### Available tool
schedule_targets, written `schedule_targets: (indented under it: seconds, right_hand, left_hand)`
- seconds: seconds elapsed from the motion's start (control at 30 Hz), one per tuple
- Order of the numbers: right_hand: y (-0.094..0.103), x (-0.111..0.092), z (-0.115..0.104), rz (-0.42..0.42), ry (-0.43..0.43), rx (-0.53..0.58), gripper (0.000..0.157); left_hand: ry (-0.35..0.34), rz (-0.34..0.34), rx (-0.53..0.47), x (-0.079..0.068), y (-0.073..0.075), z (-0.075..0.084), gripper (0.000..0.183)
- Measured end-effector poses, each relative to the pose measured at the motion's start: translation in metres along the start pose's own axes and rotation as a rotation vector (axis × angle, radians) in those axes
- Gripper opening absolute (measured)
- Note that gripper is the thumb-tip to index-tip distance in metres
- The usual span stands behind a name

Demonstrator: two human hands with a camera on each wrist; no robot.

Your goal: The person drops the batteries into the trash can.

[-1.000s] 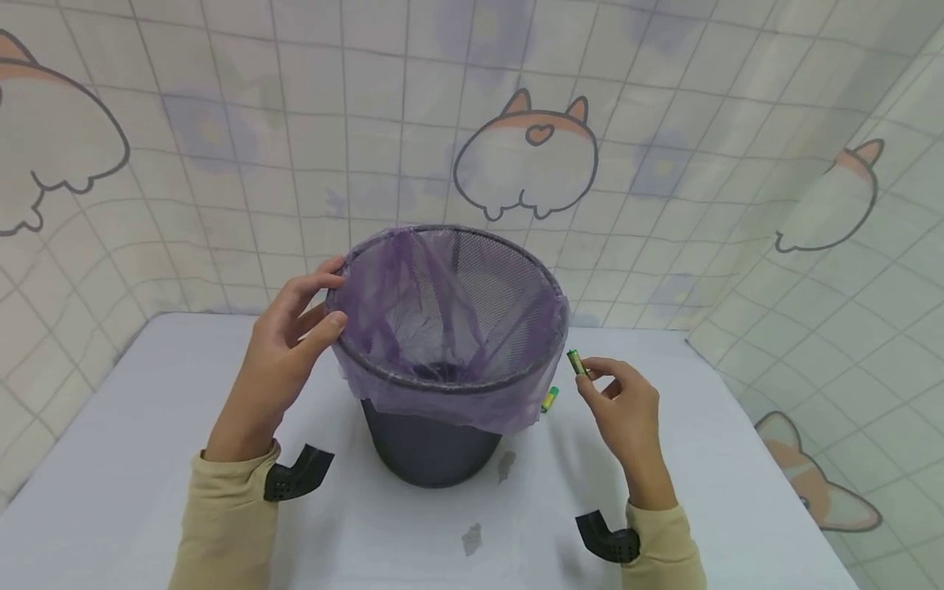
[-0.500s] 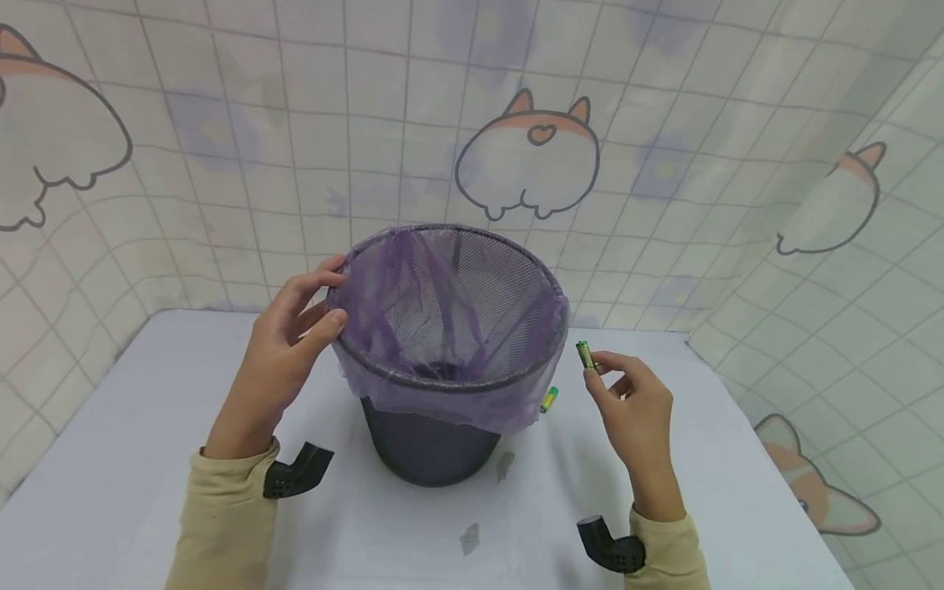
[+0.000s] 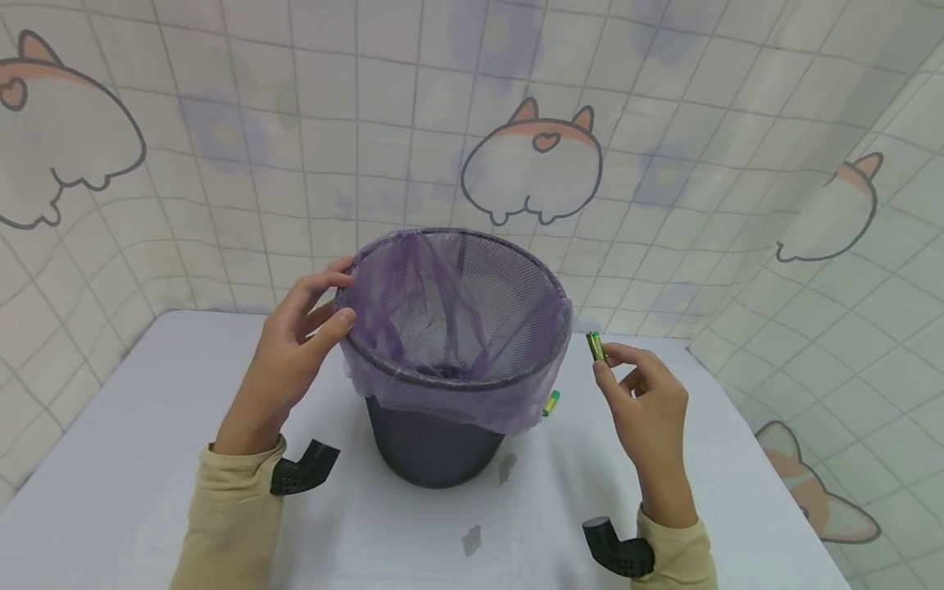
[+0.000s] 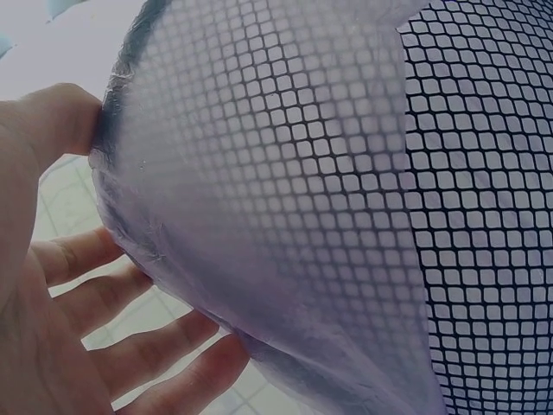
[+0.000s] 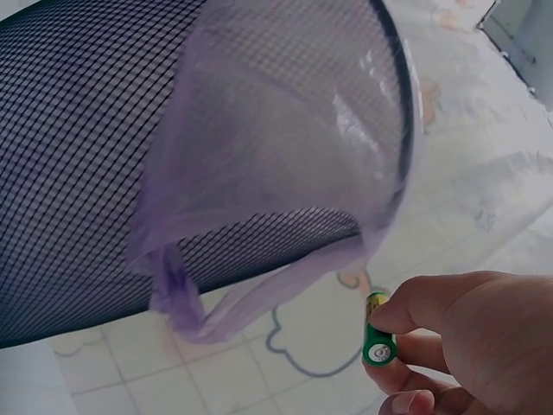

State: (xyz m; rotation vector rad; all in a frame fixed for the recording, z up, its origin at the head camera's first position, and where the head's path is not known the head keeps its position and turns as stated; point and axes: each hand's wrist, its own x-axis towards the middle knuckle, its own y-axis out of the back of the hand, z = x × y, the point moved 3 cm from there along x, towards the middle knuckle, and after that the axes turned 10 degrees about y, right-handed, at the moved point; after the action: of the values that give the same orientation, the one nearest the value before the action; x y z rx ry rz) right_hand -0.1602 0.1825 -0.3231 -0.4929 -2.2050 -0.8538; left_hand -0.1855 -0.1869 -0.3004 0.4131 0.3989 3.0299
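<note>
A black mesh wastebasket stands upright, lined with a purple plastic bag folded over its rim. My left hand rests its spread fingers and thumb against the left side of that rim; the left wrist view shows the fingertips touching the bag-covered edge. To the right of the wastebasket, my right hand pinches a small green battery between thumb and fingers, apart from the rim. The right wrist view shows the held battery's flat metal end. A second green battery lies on the table, close beside the wastebasket.
The white table has grey patches in front of the wastebasket. A wall covering with a grid and cartoon animals rises behind and at both sides. Both sleeves carry a black curved wrist mount.
My right hand, with the battery in it, has moved right and slightly up, away from the wastebasket. My left hand stays at the rim; the head view has shifted a little.
</note>
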Motion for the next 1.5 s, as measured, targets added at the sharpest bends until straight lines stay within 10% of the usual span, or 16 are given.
schedule_targets:
  seconds: [1.5]
  right_hand:
    - [0.001, 0.048, -0.058, 0.013, 0.229, 0.12, 0.018]
  left_hand:
    - [-0.006, 0.006, -0.019, 0.002, 0.0, -0.002, 0.04]
